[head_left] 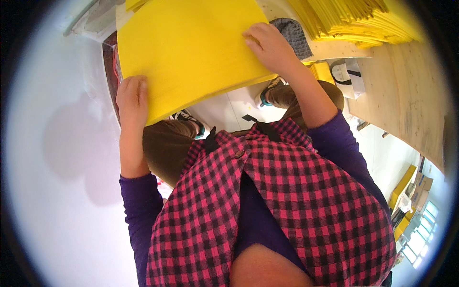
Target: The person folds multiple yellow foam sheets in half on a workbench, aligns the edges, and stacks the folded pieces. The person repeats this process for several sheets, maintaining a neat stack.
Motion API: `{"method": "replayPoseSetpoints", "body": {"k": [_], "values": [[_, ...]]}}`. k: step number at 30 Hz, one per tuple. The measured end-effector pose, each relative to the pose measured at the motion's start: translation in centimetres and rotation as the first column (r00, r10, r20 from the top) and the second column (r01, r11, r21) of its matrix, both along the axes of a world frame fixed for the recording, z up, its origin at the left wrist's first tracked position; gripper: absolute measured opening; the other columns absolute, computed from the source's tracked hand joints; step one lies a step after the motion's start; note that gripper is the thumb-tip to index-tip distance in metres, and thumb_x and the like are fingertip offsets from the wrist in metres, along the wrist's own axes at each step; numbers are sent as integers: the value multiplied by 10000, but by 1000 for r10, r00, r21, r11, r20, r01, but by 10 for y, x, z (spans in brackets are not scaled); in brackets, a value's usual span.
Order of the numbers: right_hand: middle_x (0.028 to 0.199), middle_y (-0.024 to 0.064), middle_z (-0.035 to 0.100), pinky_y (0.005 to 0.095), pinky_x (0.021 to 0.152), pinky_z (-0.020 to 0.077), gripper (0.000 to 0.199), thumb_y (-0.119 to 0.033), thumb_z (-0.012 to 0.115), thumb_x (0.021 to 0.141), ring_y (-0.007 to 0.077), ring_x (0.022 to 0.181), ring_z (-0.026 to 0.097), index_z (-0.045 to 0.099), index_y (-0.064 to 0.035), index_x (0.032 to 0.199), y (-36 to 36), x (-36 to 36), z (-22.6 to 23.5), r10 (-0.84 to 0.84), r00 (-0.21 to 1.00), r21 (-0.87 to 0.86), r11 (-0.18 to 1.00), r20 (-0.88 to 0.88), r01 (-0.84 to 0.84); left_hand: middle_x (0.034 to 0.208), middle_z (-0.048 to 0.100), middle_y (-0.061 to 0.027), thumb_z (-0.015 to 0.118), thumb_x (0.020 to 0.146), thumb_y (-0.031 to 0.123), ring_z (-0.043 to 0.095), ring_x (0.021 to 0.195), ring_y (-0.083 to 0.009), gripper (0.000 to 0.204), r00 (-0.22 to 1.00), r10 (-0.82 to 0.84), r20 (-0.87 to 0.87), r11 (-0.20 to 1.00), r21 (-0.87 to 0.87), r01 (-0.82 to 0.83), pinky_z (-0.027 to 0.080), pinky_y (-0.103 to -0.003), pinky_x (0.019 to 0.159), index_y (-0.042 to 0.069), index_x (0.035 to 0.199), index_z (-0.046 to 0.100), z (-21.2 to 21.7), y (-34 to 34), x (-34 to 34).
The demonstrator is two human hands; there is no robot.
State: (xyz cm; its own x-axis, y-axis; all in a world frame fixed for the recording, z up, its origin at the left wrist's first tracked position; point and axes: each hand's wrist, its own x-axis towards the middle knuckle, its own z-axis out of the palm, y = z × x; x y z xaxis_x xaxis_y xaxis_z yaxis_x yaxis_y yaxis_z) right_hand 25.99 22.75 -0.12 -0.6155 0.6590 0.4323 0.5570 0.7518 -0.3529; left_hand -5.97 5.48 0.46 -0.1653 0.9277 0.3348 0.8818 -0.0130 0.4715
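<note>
A large flat yellow sheet lies in front of me above my knees, its near edge looking layered. I cannot tell whether it is paper or cloth. At its near left corner my left hand is closed on the edge, fingers pressed together. Farther away, my right hand has its fingers bent over the right edge of the sheet. A grey quilted pad lies just beyond that hand, partly covered by it. What supports the sheet is mostly hidden.
Thick stacks of yellow sheets sit at the upper right, near a wooden board. Beneath is a white container with a black strip. A white wall stands close on my left. My feet show below the sheet.
</note>
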Motion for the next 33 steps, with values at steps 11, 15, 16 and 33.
{"method": "replayPoseSetpoints", "body": {"k": [11,15,16,33], "values": [[1096,150,609,426,951,420,274,-223,582,862,350,1048,539,641,-17,1032,-9,0,6,1,999,-33,999,34,0,1027,627,-165,548,882,92,565,1028,-353,170,1000,11,20,1000,-5,-11,442,-410,891,18,1010,634,1,-5,-1],[1158,153,600,418,978,408,292,-226,614,850,344,1101,529,635,-36,1072,-4,6,10,-20,1000,6,1000,-24,20,1122,619,-171,571,866,104,552,1078,-360,223,999,-21,40,998,64,18,424,-418,933,24,1065,631,1,-11,-8],[1175,153,596,416,985,405,300,-226,621,848,342,1114,525,634,-43,1084,-2,9,12,-2,999,40,999,-51,4,1148,615,-171,583,861,112,547,1093,-361,240,999,-20,44,997,76,17,416,-422,947,27,1080,631,1,-14,-10],[1190,123,603,396,983,410,248,-188,625,866,320,1139,532,643,-68,1082,-27,54,19,-158,973,-186,974,-165,127,1159,633,-132,715,747,104,565,1121,-324,289,985,-131,-110,989,54,138,415,-421,973,35,1025,678,-1,-33,-12]]}}
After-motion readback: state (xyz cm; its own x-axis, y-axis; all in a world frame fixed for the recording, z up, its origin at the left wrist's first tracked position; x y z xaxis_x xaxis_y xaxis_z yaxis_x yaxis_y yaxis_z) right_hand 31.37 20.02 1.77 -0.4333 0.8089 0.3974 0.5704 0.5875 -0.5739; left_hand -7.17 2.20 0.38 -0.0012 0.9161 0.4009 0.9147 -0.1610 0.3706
